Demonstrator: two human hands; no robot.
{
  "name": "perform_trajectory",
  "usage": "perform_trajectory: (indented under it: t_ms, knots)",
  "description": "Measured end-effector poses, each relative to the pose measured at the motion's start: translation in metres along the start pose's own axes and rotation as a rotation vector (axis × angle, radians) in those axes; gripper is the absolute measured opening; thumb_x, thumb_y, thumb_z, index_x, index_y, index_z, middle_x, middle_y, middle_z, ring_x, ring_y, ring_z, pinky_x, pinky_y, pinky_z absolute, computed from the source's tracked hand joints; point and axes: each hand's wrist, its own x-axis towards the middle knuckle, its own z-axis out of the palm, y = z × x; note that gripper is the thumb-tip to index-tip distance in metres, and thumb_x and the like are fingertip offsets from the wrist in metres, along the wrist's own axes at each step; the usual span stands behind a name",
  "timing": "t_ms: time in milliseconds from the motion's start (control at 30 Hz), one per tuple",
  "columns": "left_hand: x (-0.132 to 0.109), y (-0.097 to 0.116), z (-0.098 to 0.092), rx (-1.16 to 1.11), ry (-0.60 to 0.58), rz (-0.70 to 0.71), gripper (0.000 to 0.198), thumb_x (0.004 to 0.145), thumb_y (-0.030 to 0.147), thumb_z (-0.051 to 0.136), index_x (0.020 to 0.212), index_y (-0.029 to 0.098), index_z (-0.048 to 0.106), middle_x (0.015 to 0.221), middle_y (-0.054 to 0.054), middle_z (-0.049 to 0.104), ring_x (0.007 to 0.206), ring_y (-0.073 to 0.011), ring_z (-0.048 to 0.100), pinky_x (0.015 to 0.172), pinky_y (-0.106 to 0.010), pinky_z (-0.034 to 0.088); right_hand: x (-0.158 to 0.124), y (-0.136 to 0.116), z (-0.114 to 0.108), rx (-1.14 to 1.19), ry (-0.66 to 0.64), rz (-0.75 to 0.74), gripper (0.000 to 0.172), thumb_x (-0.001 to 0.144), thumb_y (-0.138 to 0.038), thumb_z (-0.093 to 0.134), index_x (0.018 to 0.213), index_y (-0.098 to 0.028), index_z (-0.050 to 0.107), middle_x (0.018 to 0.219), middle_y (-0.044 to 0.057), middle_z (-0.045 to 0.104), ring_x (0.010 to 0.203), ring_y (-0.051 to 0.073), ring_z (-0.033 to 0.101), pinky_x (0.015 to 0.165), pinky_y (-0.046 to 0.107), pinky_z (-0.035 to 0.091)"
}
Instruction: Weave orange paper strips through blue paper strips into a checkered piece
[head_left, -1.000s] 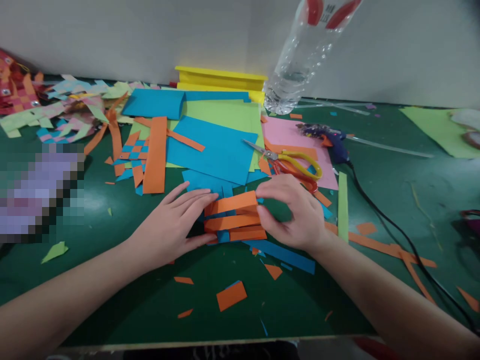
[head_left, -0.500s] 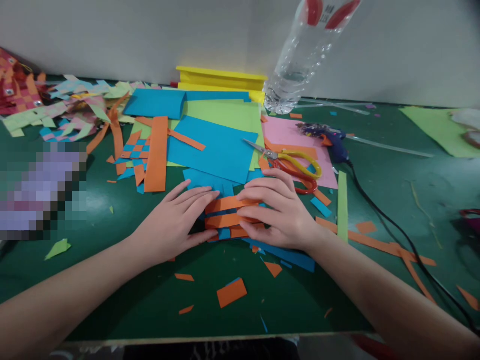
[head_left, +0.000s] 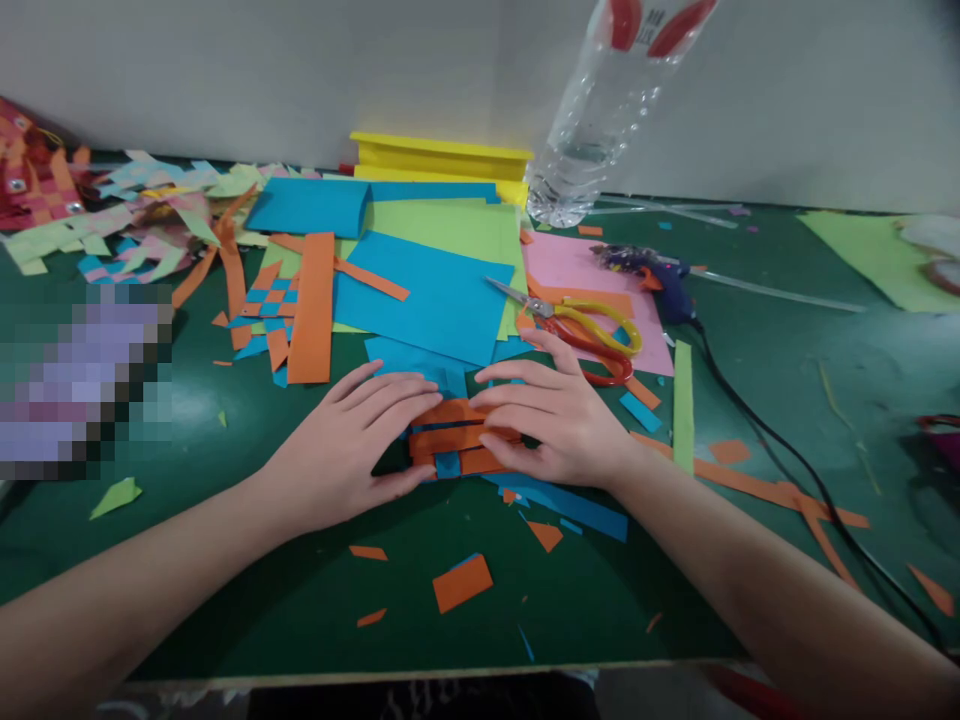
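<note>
A small weave of orange and blue paper strips point(head_left: 451, 438) lies on the table between my hands. My left hand point(head_left: 352, 435) rests at its left side, fingers stretched out, the fingertips at the upper left edge and the thumb at the lower left corner. From the right, my right hand point(head_left: 559, 420) reaches over the weave with its fingers spread, touching the orange strips and covering the right end. Loose blue paper point(head_left: 562, 508) sticks out below the right hand, and more blue paper lies behind the weave.
Yellow-handled scissors point(head_left: 581, 325) lie behind my right hand on pink paper. A glue gun point(head_left: 667, 285) trails a black cord to the right. A water bottle point(head_left: 585, 150) stands at the back. Blue sheets point(head_left: 427, 295), an orange strip point(head_left: 311, 310) and a blurred-out phone-like object point(head_left: 82, 380) lie around.
The right hand's fingers have shifted slightly on the weave, and the orange strips sit closer together and flatter. My left hand stays nearly in place.
</note>
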Motion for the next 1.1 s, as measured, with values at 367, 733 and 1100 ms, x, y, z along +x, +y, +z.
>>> perform_trajectory:
  t_ms: [367,733,1100]
  knots:
    - [0.0003,-0.0013,-0.0034,-0.044,0.06,0.074,0.017,0.091,0.026,0.057,0.105,0.02,0.064,0.12,-0.006,0.067,0.117,-0.0228,0.059,0.113,-0.047,0.032,-0.0022,0.0012,-0.0014,-0.103,-0.001,-0.037,0.022,0.086,-0.024,0.061,0.065,-0.022,0.063,0.085,0.0,0.075,0.091,0.02,0.068,0.106,0.054,0.041]
    - [0.0013,-0.0026,0.0024,-0.085,0.063,0.053,0.017,0.094,0.021,0.052,0.103,0.021,0.066,0.108,-0.002,0.073,0.106,-0.0189,0.064,0.113,-0.045,0.03,-0.0006,-0.0032,0.0003,-0.129,-0.071,-0.142,0.027,0.09,-0.028,0.058,0.064,-0.022,0.065,0.087,-0.001,0.073,0.093,0.018,0.066,0.106,0.049,0.044]
    - [0.0012,-0.0027,0.0023,-0.098,0.003,0.028,0.02,0.093,0.025,0.055,0.111,0.023,0.064,0.111,-0.002,0.07,0.109,-0.0189,0.062,0.114,-0.045,0.025,-0.0015,0.0015,0.0031,0.073,-0.053,-0.085,0.017,0.086,-0.024,0.064,0.07,-0.019,0.067,0.086,0.003,0.072,0.095,0.019,0.063,0.092,0.041,0.052]
